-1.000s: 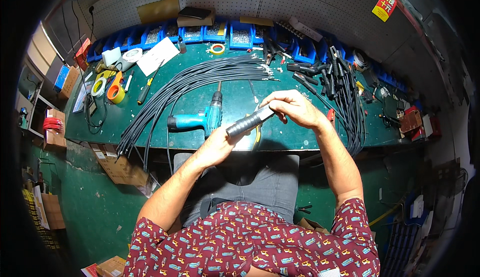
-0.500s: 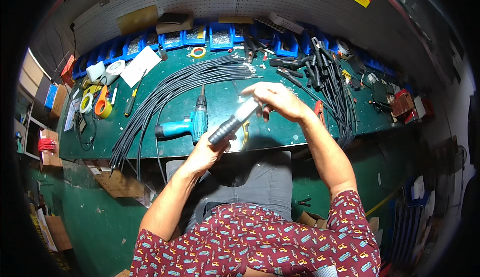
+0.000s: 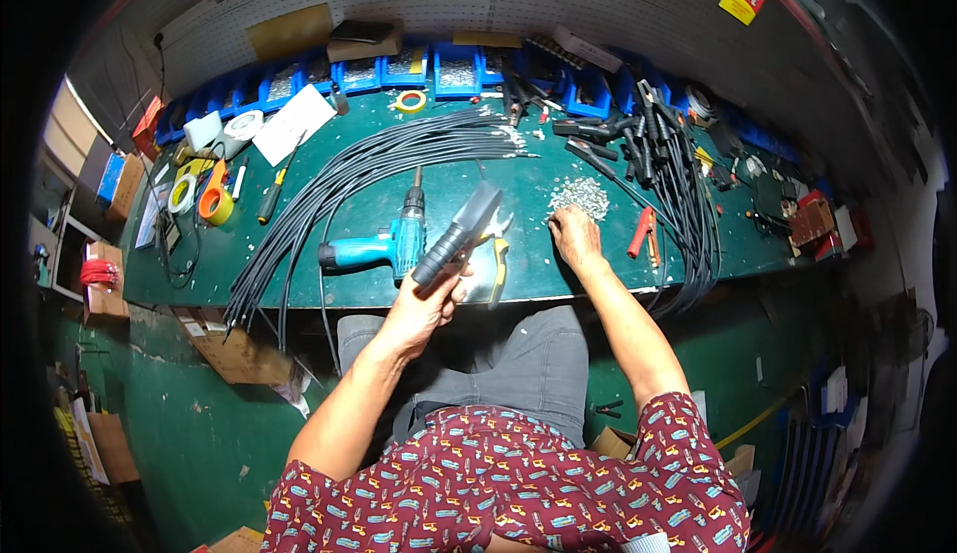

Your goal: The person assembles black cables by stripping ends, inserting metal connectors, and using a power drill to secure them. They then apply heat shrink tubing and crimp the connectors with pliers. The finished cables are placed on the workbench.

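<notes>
Left hand (image 3: 423,306) gripping black ribbed handle (image 3: 447,253); right hand (image 3: 575,240) at small-parts pile (image 3: 582,197), grip unclear; drill (image 3: 408,238), pliers (image 3: 499,272) near handle.

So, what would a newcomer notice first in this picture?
Probably the black cables curving across the green table, with a teal drill nearer the person. At centre, the left hand holds a black handle; the right hand touches a small shiny pile.

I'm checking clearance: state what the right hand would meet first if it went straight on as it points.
The right hand would likely meet the pile of small silvery pieces, right in front of it; actual contact is hard to tell.
</notes>
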The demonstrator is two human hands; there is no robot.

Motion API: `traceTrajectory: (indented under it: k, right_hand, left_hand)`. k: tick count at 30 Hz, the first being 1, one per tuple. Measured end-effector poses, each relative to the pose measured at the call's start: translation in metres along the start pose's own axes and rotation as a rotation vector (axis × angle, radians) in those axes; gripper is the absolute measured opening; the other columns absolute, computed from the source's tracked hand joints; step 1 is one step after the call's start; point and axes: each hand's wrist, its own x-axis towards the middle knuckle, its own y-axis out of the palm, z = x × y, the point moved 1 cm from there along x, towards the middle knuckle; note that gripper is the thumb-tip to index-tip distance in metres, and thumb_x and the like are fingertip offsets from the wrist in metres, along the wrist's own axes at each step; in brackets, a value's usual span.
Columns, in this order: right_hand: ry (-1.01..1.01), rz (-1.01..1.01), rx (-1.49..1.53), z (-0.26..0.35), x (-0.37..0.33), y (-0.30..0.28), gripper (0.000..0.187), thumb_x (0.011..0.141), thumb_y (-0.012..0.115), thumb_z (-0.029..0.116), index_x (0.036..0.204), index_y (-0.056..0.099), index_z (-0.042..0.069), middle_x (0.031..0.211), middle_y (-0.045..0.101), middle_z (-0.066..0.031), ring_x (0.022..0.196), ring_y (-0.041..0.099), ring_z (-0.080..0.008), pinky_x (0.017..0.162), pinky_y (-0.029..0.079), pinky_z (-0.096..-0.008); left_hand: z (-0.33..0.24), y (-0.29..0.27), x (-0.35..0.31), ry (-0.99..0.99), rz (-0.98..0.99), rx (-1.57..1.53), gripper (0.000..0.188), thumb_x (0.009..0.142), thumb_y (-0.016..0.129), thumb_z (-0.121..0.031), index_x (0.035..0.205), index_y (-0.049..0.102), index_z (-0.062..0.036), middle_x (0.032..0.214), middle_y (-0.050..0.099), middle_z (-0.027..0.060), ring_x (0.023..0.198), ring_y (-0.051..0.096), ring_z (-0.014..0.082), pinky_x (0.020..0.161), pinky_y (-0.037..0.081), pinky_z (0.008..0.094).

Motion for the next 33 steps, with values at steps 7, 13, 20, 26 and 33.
traceTrajectory:
  k: [7, 13, 20, 26, 33]
  right_hand:
    - [-0.096, 0.024, -0.071, 0.003, 0.002, 0.003, 0.014, 0.087, 0.072, 0.013, 0.095, 0.066, 0.003, 0.101, 0.063, -0.0193, 0.094, 0.065, -0.0419, 0.079, 0.056, -0.0498]
    - [0.431, 0.149, 1.102, 0.066, -0.019, -0.029, 0.023, 0.090, 0.071, 0.008, 0.109, 0.071, -0.004, 0.088, 0.071, -0.0093, 0.076, 0.069, -0.0132, 0.063, 0.057, -0.0286]
    - [0.481, 0.353, 1.726, 0.151, -0.059, -0.056, 0.017, 0.093, 0.072, 0.010, 0.104, 0.069, -0.003, 0.096, 0.073, -0.0112, 0.084, 0.070, -0.0197, 0.080, 0.059, -0.0324]
    - [0.439, 0.347, 1.763, 0.158, -0.064, -0.044, 0.020, 0.095, 0.074, 0.017, 0.102, 0.070, -0.002, 0.092, 0.072, -0.0090, 0.081, 0.066, -0.0144, 0.071, 0.050, -0.0266]
    - [0.364, 0.358, 1.819, 0.154, -0.066, -0.048, 0.019, 0.096, 0.072, 0.013, 0.106, 0.068, -0.003, 0.094, 0.072, -0.0090, 0.079, 0.068, -0.0140, 0.069, 0.056, -0.0259]
  left_hand:
    - [0.001, 0.003, 0.000, 0.016, 0.024, -0.024, 0.022, 0.104, 0.063, -0.025, 0.115, 0.068, -0.0071, 0.074, 0.055, -0.0080, 0.055, 0.041, 0.0002, 0.048, 0.030, 0.0172]
    - [0.003, 0.005, -0.001, 0.046, 0.023, -0.024, 0.024, 0.104, 0.063, -0.028, 0.116, 0.067, -0.0068, 0.074, 0.055, -0.0075, 0.057, 0.042, 0.0010, 0.049, 0.030, 0.0178]
    - [-0.008, 0.013, -0.005, 0.096, 0.087, -0.065, 0.029, 0.099, 0.065, -0.011, 0.128, 0.064, -0.0049, 0.093, 0.062, -0.0045, 0.073, 0.054, 0.0002, 0.055, 0.039, 0.0150]
    - [-0.009, 0.014, -0.006, 0.286, 0.151, -0.003, 0.026, 0.100, 0.066, -0.025, 0.118, 0.066, -0.0077, 0.084, 0.059, -0.0058, 0.066, 0.048, 0.0025, 0.056, 0.036, 0.0180]
    - [-0.014, 0.013, -0.010, 0.100, 0.149, -0.075, 0.042, 0.093, 0.070, -0.007, 0.134, 0.060, -0.0046, 0.100, 0.062, -0.0050, 0.083, 0.055, 0.0009, 0.067, 0.045, 0.0145]
